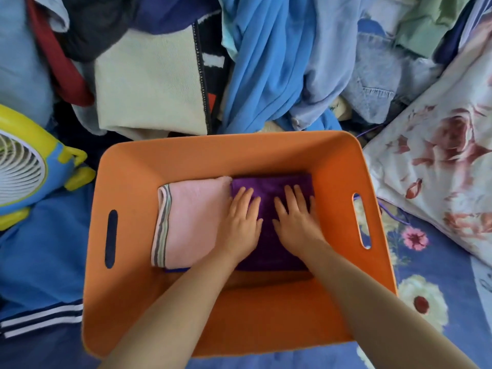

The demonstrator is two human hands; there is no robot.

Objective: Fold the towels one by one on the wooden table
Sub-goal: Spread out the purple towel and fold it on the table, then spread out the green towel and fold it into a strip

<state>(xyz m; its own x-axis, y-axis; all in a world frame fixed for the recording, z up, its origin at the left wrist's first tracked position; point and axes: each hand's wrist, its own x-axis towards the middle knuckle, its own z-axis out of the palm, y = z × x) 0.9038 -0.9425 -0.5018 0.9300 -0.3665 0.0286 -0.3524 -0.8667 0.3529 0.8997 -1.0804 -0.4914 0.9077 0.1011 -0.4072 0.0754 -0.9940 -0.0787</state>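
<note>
Towels are what you are handling, and two show plainly: a folded purple plush towel point(271, 222) and a folded pink terry towel with a grey-striped hem point(191, 219), side by side on the floor of the orange soft-sided basket with slot handles point(239, 150). A blue edge point(177, 269) peeks out beneath the pink one at the basket's near side; you cannot tell whether it is a third towel.

Both of your hands lie on the purple towel, in the basket's right half. Your left hand point(239, 225) and your right hand point(296, 222) are flat, fingers straight and spread, pressing down and grasping nothing.

Expect the towel to be light, soft and limp: it should squash under your palms and could slump out of its fold if lifted by one corner. Take it by the two side edges, or slide fingers under the whole stack.

Around the basket: one yellow-and-blue fan point(24, 166) to its left, one floral pillow point(439, 169) to its right, heaped clothes point(266, 62) beyond it. No tabletop is in view.
</note>
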